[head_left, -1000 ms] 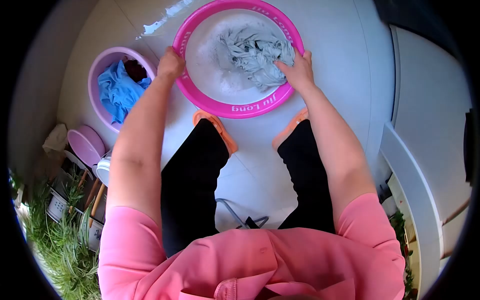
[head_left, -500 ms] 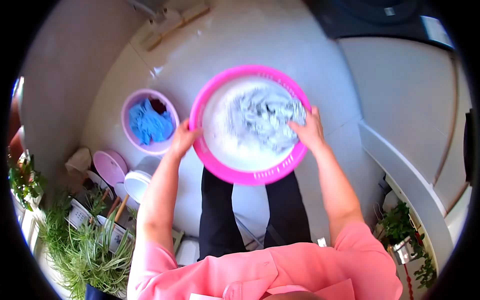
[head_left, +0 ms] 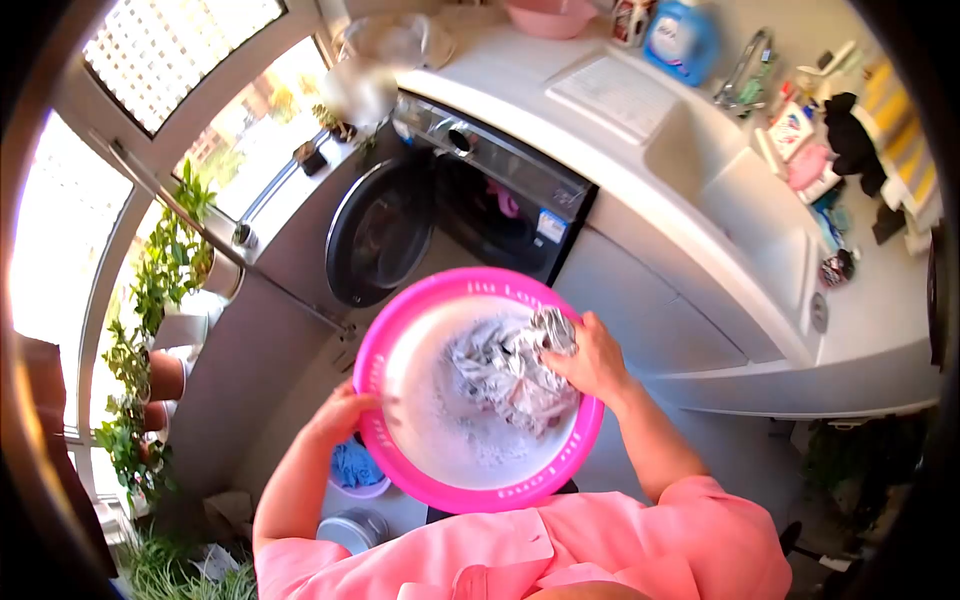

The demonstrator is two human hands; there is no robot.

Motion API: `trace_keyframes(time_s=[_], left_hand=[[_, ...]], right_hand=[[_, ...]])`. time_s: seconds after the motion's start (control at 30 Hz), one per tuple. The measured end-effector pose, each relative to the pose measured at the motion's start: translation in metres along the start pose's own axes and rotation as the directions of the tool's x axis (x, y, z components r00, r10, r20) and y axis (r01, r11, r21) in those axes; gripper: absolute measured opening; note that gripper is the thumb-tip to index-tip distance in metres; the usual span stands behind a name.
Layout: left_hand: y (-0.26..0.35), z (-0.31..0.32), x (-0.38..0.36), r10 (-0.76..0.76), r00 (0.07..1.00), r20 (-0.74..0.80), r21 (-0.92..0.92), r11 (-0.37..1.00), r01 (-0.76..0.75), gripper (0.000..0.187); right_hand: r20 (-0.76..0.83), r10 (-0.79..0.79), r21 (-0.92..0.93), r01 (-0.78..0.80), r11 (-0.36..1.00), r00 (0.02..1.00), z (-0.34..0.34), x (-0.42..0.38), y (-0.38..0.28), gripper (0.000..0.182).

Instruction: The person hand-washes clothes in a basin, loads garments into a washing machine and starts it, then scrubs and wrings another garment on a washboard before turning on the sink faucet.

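I see the left hand [head_left: 345,412] pinching the left rim of the pink basin [head_left: 450,494] and the right hand [head_left: 592,358] its right rim, though I cannot tell whether hidden fingers pinch the grey cloth [head_left: 505,370] too. With that cloth piled on the basin's right, a dipped wrist could, I judge, slop suds [head_left: 415,350]. Beyond the basin, a swung-out washer door [head_left: 380,230] and a counter [head_left: 500,60] crowd its path.
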State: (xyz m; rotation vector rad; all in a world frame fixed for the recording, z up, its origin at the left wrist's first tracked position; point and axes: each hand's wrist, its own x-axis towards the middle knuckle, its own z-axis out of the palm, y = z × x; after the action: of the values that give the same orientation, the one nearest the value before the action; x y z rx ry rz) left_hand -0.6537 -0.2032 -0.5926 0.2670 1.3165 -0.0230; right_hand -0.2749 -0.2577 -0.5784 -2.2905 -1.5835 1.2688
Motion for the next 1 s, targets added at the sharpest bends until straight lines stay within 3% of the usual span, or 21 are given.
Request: trace_keyframes(time_s=[0.17, 0.23, 0.3, 0.37, 0.43, 0.5, 0.57, 0.63, 0.67, 0.77, 0.83, 0.9, 0.97, 1.0], left_hand=[[0.126, 0.054, -0.025, 0.338, 0.939, 0.069, 0.111, 0.932, -0.344, 0.035], [0.177, 0.072, -0.033, 0.408, 0.892, 0.196, 0.203, 0.873, -0.444, 0.032], [0.223, 0.092, -0.036, 0.47, 0.858, 0.206, 0.276, 0.813, -0.512, 0.033], [0.28, 0.101, -0.028, 0.471, 0.847, 0.245, 0.483, 0.698, -0.528, 0.035], [0.327, 0.11, -0.01, 0.536, 0.796, 0.283, 0.485, 0.636, -0.6, 0.039], [0.387, 0.116, 0.015, 0.524, 0.794, 0.308, 0.626, 0.517, -0.584, 0.039], [0.449, 0.117, 0.058, 0.485, 0.765, 0.424, 0.693, 0.37, -0.619, 0.039], [0.49, 0.145, 0.056, 0.474, 0.787, 0.396, 0.759, 0.313, -0.57, 0.036], [0.483, 0.144, 0.057, 0.486, 0.781, 0.392, 0.754, 0.317, -0.576, 0.036], [0.553, 0.165, 0.097, 0.572, 0.727, 0.38, 0.786, 0.215, -0.58, 0.034], [0.589, 0.168, 0.125, 0.589, 0.672, 0.448, 0.788, 0.095, -0.608, 0.039], [0.579, 0.174, 0.13, 0.581, 0.728, 0.364, 0.819, 0.173, -0.547, 0.04], [0.603, 0.178, 0.143, 0.636, 0.711, 0.3, 0.815, 0.216, -0.537, 0.043], [0.613, 0.178, 0.149, 0.64, 0.705, 0.307, 0.812, 0.211, -0.545, 0.043]], right_hand=[[-0.284, -0.15, -0.017, 0.151, 0.988, 0.947, -0.098, 0.018, -0.012, 0.044], [-0.341, -0.113, 0.032, 0.132, 0.991, 0.933, -0.156, 0.014, -0.043, 0.039], [-0.2, -0.043, 0.125, 0.069, 0.99, 0.979, -0.189, 0.043, -0.033, 0.035], [-0.278, -0.131, 0.166, 0.181, 0.969, 0.952, -0.211, 0.079, -0.024, 0.034], [-0.263, -0.122, 0.204, 0.179, 0.962, 0.957, -0.241, 0.098, -0.037, 0.037], [-0.252, -0.087, 0.095, 0.114, 0.989, 0.964, -0.269, 0.127, -0.041, 0.04], [-0.287, 0.002, 0.128, 0.036, 0.991, 0.958, -0.292, 0.152, -0.045, 0.041], [-0.279, -0.006, 0.128, 0.043, 0.991, 0.96, -0.31, 0.183, -0.049, 0.042], [-0.315, -0.03, 0.138, 0.077, 0.987, 0.949, -0.301, 0.174, -0.051, 0.041], [-0.406, -0.039, 0.155, 0.11, 0.982, 0.913, -0.315, 0.219, -0.043, 0.04], [-0.459, 0.052, 0.246, 0.071, 0.967, 0.887, -0.316, 0.249, -0.036, 0.045], [-0.432, 0.083, 0.279, 0.046, 0.959, 0.898, -0.308, 0.253, -0.026, 0.046], [-0.478, 0.133, 0.227, -0.024, 0.974, 0.868, -0.312, 0.278, -0.028, 0.046], [-0.521, 0.11, 0.235, 0.018, 0.972, 0.846, -0.313, 0.286, -0.03, 0.047]])
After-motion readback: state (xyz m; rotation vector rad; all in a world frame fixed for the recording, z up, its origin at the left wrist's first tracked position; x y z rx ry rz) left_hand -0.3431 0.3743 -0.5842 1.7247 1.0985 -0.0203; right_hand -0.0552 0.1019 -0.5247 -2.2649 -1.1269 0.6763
